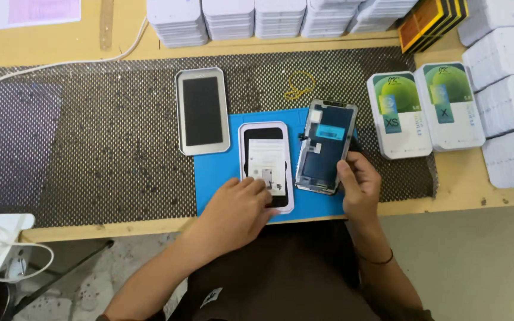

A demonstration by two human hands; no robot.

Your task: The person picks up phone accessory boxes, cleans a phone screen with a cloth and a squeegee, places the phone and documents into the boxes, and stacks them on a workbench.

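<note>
Holding a phone display panel [325,147] back side up, my right hand [359,185] grips its lower right edge between thumb and fingers, the panel tilted slightly over the blue work mat [216,169]. My left hand [240,209] lies flat, fingers pressed on a white paper card [267,160] that lies in a white tray with a dark screen [266,166], just at nine o'clock of the panel; it clasps nothing. A second white tray with a dark screen [202,110] lies at eleven o'clock on the black mesh mat [90,142]. A yellow rubber band [299,84] lies at twelve o'clock. Two green-and-white boxes [423,110] stand at three o'clock, and stacks of white boxes [281,18] line the far edge.
</note>
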